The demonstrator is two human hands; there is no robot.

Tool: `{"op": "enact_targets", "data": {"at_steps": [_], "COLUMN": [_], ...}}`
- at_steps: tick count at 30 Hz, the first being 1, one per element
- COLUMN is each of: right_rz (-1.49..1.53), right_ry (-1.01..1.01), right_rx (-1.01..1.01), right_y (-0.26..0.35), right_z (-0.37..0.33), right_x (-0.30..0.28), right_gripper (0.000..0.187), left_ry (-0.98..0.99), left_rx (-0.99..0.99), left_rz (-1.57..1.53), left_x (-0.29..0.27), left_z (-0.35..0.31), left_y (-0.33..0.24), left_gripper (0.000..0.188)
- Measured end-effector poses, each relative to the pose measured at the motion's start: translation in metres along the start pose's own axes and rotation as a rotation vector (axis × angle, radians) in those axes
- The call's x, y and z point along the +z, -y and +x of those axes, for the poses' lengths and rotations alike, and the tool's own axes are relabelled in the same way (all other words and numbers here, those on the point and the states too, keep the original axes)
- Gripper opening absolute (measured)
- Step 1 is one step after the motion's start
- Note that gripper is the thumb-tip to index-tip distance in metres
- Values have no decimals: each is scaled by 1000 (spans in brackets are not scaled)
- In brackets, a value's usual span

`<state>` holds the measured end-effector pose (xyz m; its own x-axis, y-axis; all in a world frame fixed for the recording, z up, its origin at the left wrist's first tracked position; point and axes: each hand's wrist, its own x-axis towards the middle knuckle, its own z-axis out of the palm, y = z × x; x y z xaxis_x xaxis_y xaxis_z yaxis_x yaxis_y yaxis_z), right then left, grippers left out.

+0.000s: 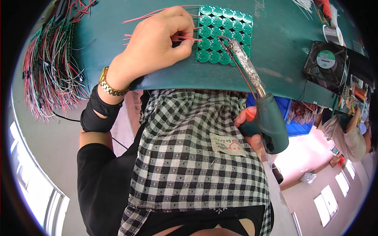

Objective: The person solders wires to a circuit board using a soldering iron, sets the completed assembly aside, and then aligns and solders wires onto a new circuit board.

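Note:
My left hand (pixel 151 45) rests at the left edge of a green circuit board panel (pixel 224 33) made of many round boards. Its thumb and fingers pinch a red wire (pixel 188 38), whose end lies on one of the round boards. Other red wires (pixel 147 15) run leftward from the panel's left edge. My right hand (pixel 256 142), partly hidden, is closed round the dark handle of a soldering iron (pixel 248 65). A thin rod runs along the iron's metal shaft. The iron's tip hovers over or touches the panel's middle; I cannot tell which.
Bundles of red, black and white wires (pixel 51 70) hang over the green table's (pixel 106 35) left edge. At the right stand a black fan (pixel 326 65) and a solder spool (pixel 333 35). A blue bin (pixel 299 122) sits below the table edge. Another person (pixel 348 137) is at far right.

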<state>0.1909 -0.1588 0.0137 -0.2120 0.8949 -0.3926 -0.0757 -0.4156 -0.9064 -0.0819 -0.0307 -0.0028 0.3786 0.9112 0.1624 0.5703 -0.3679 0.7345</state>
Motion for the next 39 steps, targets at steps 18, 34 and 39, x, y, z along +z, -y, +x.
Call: {"op": "enact_targets", "data": {"at_steps": [18,34,39], "right_rz": [73,16,17], "right_ry": [140,146,142], "right_rx": [-8,29,42], "right_y": [-9,-10,-15], "right_z": [-1,1,2], "right_x": [-15,-12,-13], "right_gripper": [65,57,63], "left_ry": [-77,-60,-69], "left_rx": [-222,-180,-174], "left_rz": [-72,14,0], "left_x": [9,12,14], "left_z": [-24,-20,-21], "left_y": [-19,-15,-12], "left_gripper": [6,5,6]}}
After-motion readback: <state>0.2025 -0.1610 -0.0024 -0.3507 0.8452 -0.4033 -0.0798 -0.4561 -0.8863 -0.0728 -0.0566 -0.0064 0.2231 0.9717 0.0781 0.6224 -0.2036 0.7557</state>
